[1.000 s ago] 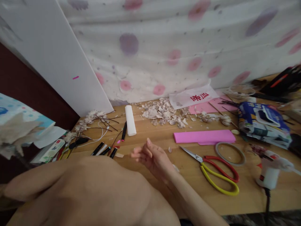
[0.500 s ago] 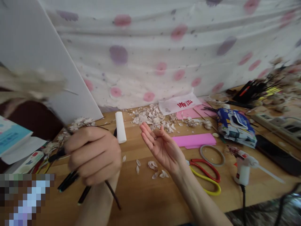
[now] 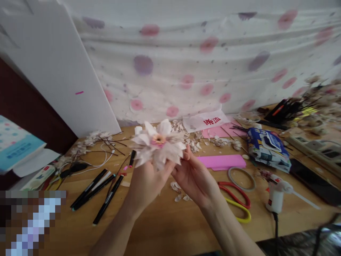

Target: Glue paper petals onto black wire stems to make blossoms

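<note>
A pale pink-and-white paper flower [image 3: 158,144] with an orange-pink centre is held up over the wooden table [image 3: 170,224]. My left hand [image 3: 145,183] grips it from below, fingers closed around its base. My right hand [image 3: 195,177] touches the petals on the flower's right side with thumb and fingertips. A few loose petals [image 3: 179,192] lie on the table under my hands.
Black markers [image 3: 102,190] lie left of my hands, beside twigs and a white cable [image 3: 102,151]. To the right are red-yellow scissors [image 3: 236,206], a tape ring [image 3: 241,177], pink paper [image 3: 221,161], a glue gun [image 3: 277,195], a wipes pack [image 3: 268,149]. A petal pile [image 3: 197,138] lies by the spotted cloth.
My left hand swung the flower from the upper left to the centre in front of me. My right hand, open before, closed in onto the petals.
</note>
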The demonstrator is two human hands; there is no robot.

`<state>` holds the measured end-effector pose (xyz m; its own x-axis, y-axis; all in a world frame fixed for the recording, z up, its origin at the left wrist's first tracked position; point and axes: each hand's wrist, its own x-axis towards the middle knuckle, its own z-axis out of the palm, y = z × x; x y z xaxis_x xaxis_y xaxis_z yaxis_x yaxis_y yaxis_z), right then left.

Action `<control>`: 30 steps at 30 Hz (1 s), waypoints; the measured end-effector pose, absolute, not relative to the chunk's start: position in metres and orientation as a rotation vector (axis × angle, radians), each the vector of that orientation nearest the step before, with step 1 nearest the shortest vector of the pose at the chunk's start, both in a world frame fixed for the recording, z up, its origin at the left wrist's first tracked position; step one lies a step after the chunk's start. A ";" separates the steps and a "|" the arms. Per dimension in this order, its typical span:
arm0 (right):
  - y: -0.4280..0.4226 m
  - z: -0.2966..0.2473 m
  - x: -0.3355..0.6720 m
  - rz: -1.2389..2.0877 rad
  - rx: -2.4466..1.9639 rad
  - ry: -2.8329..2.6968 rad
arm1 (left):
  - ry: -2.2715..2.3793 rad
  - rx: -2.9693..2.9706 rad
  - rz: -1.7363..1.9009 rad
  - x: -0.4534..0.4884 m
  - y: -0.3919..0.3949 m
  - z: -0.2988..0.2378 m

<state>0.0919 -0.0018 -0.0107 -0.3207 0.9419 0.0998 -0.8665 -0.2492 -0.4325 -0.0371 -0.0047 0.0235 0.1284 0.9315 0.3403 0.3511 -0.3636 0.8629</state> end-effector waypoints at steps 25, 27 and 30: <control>-0.007 -0.013 0.128 1.424 -0.628 -0.938 | 0.853 1.026 1.416 -0.040 0.008 -0.006; -0.008 -0.011 0.125 1.391 -0.605 -0.989 | 0.841 0.988 1.419 -0.038 0.007 -0.007; -0.009 -0.011 0.118 1.377 -0.650 -1.069 | 0.828 0.932 1.397 -0.038 0.003 -0.008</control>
<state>0.1175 -0.0094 -0.0111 -0.1291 0.9674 0.2179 -0.4511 0.1384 -0.8817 -0.0376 0.0034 -0.0078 0.0239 0.9980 0.0592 -0.4270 -0.0433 0.9032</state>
